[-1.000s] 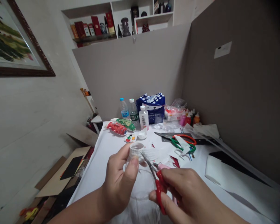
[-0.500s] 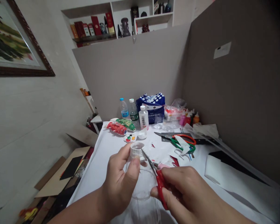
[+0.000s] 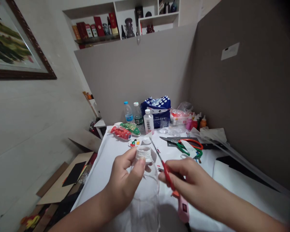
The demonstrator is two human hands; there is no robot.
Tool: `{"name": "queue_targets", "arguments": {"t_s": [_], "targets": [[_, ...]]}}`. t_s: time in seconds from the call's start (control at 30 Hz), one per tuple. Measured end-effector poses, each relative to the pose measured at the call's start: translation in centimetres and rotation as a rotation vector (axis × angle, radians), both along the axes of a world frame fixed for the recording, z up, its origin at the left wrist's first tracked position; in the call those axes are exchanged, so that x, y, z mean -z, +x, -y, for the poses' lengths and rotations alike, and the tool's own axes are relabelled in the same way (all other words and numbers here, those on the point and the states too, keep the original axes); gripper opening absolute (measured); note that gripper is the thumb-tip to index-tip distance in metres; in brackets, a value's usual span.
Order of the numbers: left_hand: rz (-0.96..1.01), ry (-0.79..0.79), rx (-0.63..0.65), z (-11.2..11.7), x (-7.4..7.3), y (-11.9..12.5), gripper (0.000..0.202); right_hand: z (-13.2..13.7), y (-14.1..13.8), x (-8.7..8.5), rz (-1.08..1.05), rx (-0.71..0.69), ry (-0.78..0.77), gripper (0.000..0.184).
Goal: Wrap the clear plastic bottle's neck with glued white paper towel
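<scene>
My left hand (image 3: 125, 177) is wrapped round the neck of a clear plastic bottle (image 3: 146, 193), thumb pressed below its rim. The bottle stands upright, its neck covered in something white and ridged, its mouth uncapped. In my right hand (image 3: 183, 175) is a pair of red-handled scissors (image 3: 168, 174), blades pointing up and away, a little to the right of the bottle neck and apart from it. Under my right wrist lies a pink tool with a black switch (image 3: 183, 206), which looks like a hot glue gun, partly hidden.
Behind stand several bottles (image 3: 148, 122), a blue bag (image 3: 157, 111) and paint bottles (image 3: 203, 122). Red and green fish-like pieces (image 3: 120, 132) lie left of a paint palette (image 3: 134, 142). Large green-and-orange-handled scissors (image 3: 188, 149) and a white roll (image 3: 246, 190) lie right.
The scissors have moved off the bottle neck, up and to the right. The pink tool shows more under my right hand. My left hand keeps its hold on the bottle.
</scene>
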State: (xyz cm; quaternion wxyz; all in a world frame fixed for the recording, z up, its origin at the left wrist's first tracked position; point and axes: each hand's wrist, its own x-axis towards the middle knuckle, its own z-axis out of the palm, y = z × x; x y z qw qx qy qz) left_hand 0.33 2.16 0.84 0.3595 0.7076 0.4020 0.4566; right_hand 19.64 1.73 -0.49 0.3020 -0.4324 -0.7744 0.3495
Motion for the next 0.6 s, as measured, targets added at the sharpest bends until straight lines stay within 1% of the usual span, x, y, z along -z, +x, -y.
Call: {"name": "queue_targets", "arguments": {"t_s": [0.13, 0.2, 0.23, 0.3, 0.4, 0.43, 0.5, 0.57, 0.6], "targets": [[0.060, -0.077, 0.062, -1.0, -0.3, -0.2, 0.033, -5.5, 2.0, 1.2, 0.102, 0.183, 0.135, 0.042], [0.131, -0.148, 0.128, -1.7, -0.3, -0.3, 0.034, -7.4, 3.1, 1.6, 0.165, 0.295, 0.232, 0.035], [0.174, -0.201, 0.167, -2.1, -0.3, -0.3, 0.034, -7.8, 3.6, 1.7, 0.191, 0.323, 0.285, 0.032], [0.255, -0.316, 0.232, -3.0, -0.1, -0.3, 0.035, -7.5, 4.2, 1.6, 0.238, 0.326, 0.394, 0.027], [0.310, -0.454, 0.286, -4.2, 0.2, -0.2, 0.039, -5.9, 4.7, 0.7, 0.297, 0.294, 0.550, 0.019], [0.312, -0.493, 0.295, -4.5, 0.3, -0.2, 0.040, -5.4, 4.9, 0.3, 0.334, 0.281, 0.629, 0.019], [0.316, -0.578, 0.323, -4.9, 0.5, 0.0, 0.042, -5.0, 5.4, -0.4, 0.462, 0.232, 0.854, 0.021], [0.302, -0.652, 0.363, -5.0, 0.5, 0.1, 0.042, -5.1, 5.9, -0.9, 0.615, 0.172, 1.076, 0.023], [0.292, -0.684, 0.386, -5.0, 0.5, 0.1, 0.042, -5.2, 6.2, -1.1, 0.676, 0.151, 1.150, 0.024]]}}
